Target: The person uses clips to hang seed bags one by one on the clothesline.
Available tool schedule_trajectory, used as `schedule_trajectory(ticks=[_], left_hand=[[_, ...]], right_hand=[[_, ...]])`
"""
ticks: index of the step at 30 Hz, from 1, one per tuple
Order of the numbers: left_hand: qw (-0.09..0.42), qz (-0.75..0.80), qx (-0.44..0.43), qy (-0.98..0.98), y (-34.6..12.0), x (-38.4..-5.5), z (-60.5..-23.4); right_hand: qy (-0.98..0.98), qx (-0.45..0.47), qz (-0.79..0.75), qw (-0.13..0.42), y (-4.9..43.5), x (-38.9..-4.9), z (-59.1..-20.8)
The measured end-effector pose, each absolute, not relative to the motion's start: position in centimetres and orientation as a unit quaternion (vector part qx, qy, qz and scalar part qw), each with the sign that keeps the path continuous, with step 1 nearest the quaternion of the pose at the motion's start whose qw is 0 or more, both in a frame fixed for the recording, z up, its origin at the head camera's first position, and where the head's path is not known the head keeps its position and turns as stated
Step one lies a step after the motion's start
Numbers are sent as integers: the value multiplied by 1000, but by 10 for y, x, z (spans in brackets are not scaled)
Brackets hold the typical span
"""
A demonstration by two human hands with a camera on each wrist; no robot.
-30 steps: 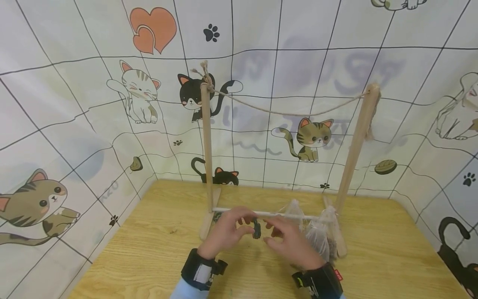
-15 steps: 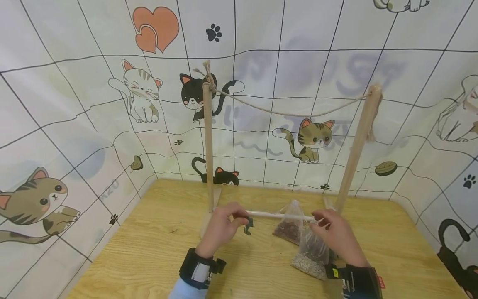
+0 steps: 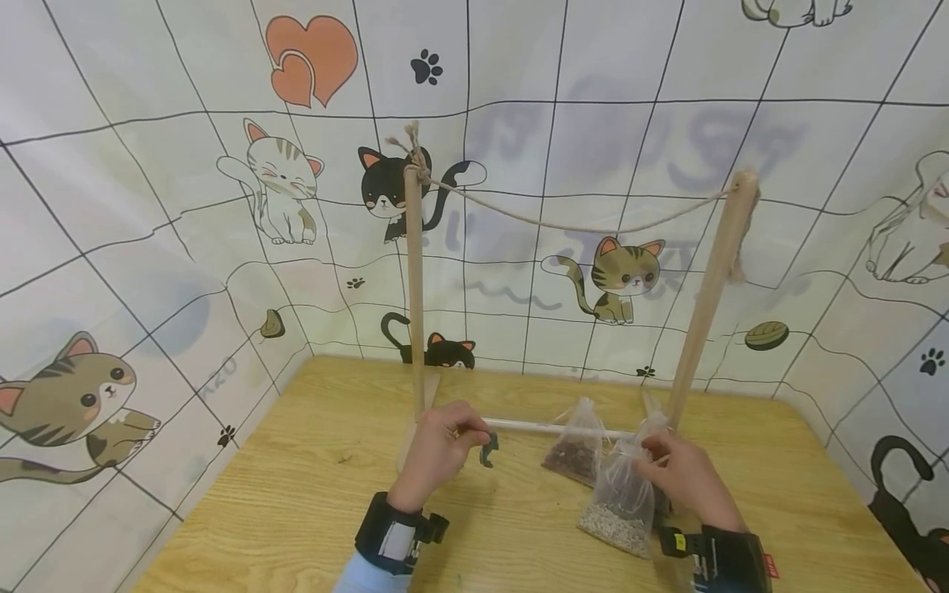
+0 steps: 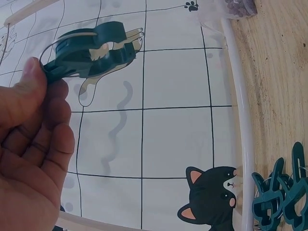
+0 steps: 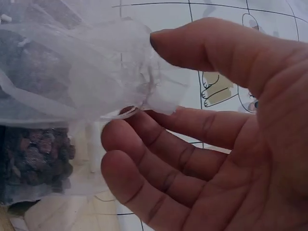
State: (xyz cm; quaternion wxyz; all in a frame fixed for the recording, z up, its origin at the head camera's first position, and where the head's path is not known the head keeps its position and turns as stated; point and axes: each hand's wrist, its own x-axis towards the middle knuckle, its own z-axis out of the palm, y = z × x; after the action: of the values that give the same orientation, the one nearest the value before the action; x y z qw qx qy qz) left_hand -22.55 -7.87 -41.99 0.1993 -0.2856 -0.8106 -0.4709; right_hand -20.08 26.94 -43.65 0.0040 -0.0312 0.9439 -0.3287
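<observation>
"Left hand (image 3: 437, 453) pinches a clip (image 4: 70, 53) above the table (image 3: 296, 494); right hand (image 3: 689, 473) is at a bag (image 5: 91, 79), whether pinching I can't tell."

"Handling?"

"Clip: probably light, stiff, springy; hold its handles. Bag: likely soft; gather the neck."

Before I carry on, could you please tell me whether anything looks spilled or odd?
Nothing looks spilled around the bags. Mainly the rope stands out: it sags, its ends frayed at the left post.
</observation>
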Motion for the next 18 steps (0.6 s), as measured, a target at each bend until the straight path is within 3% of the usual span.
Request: schedule_trajectory(ticks=[11, 18], left_hand=[[204, -480, -268, -810, -79, -225, -417], [214, -484, -261, -807, -80, -223, -416]], right_hand=[[947, -2, -319, 32, 269, -205, -441], [938, -39, -342, 33, 263, -201, -438]])
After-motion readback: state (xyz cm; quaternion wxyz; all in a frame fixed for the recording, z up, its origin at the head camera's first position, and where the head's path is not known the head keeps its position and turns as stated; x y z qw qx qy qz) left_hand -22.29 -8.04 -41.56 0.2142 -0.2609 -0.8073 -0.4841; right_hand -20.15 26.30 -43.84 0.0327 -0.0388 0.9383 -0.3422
